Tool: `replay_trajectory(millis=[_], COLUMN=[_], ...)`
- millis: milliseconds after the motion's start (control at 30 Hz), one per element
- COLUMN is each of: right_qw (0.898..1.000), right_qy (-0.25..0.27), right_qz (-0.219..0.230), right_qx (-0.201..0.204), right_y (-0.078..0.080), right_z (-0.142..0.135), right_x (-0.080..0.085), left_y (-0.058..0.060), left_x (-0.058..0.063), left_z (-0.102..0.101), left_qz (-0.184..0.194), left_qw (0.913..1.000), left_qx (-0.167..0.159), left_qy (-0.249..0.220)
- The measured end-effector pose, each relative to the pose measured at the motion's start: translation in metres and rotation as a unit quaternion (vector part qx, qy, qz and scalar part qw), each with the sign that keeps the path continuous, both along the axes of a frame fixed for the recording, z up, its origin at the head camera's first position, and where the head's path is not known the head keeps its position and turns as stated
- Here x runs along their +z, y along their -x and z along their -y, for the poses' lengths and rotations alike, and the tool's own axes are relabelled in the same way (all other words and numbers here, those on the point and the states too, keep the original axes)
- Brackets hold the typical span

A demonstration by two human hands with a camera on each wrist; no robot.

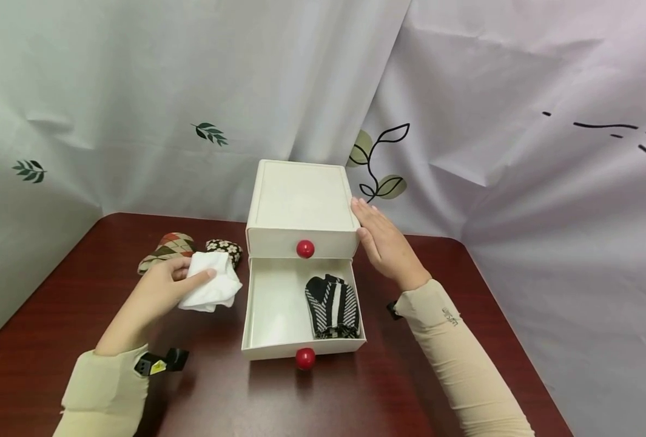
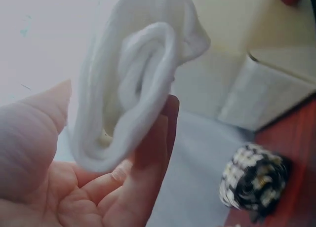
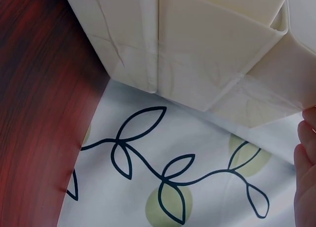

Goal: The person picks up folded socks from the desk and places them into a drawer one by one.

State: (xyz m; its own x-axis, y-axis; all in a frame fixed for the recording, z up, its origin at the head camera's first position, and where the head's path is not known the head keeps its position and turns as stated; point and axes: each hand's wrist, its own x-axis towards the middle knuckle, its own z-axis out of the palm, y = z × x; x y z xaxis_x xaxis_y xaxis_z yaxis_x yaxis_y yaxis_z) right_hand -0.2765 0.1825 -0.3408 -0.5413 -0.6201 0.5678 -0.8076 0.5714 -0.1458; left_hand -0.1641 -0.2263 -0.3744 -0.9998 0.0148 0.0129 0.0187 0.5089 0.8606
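My left hand pinches a folded white sock bundle between thumb and fingers, left of the drawer box. Up close in the left wrist view, the bundle shows thick, soft folded layers. The white two-drawer box has its upper drawer closed and its lower drawer pulled out. Folded black-and-white patterned socks lie in the right part of that lower drawer. With fingers fairly straight, my right hand rests against the box's upper right side; only its fingertips show in the right wrist view.
Behind my left hand lie an argyle sock bundle and a flower-patterned dark one. Red round knobs stick out from the drawer fronts. The dark red table ends at a pale leaf-printed curtain.
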Motion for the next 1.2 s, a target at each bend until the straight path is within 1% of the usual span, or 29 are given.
replay_trajectory(millis=[133, 233, 300, 433, 533, 633, 833, 1033, 1100, 1200], right_qw=[1.0, 1.0, 1.0, 1.0, 0.999, 0.999, 0.998, 0.998, 0.998, 0.998], right_qy=[0.015, 0.022, 0.025, 0.029, 0.035, 0.041, 0.051, 0.058, 0.059, 0.061], right_qz=[-0.004, -0.005, -0.005, -0.007, -0.011, -0.017, -0.025, -0.03, -0.031, -0.032], right_qx=[0.003, 0.005, 0.005, 0.003, 0.005, 0.01, 0.012, 0.015, 0.016, 0.015], right_y=[0.0, 0.0, -0.001, -0.001, -0.001, 0.0, 0.001, 0.002, 0.002, 0.003], right_z=[0.001, 0.001, 0.001, 0.001, 0.002, 0.003, 0.003, 0.003, 0.004, 0.004], right_x=[-0.002, -0.003, -0.005, -0.008, -0.008, -0.008, -0.009, -0.012, -0.012, -0.013], left_y=[-0.005, -0.008, -0.01, -0.013, -0.013, -0.012, -0.01, -0.008, -0.008, -0.008], left_x=[0.011, 0.018, 0.022, 0.029, 0.032, 0.034, 0.033, 0.032, 0.031, 0.029], left_z=[-0.007, -0.013, -0.018, -0.031, -0.04, -0.049, -0.067, -0.084, -0.09, -0.097], left_qz=[-0.003, -0.006, -0.006, -0.004, -0.007, -0.011, -0.019, -0.033, -0.042, -0.062], left_qw=[0.9996, 0.9995, 0.9992, 0.998, 0.9975, 0.9982, 0.9996, 0.9992, 0.9987, 0.9962], left_qx=[-0.014, -0.017, -0.021, -0.031, -0.037, -0.035, -0.015, -0.018, -0.015, -0.007], left_qy=[-0.026, -0.026, -0.035, -0.056, -0.06, -0.047, -0.01, 0.011, 0.026, 0.061])
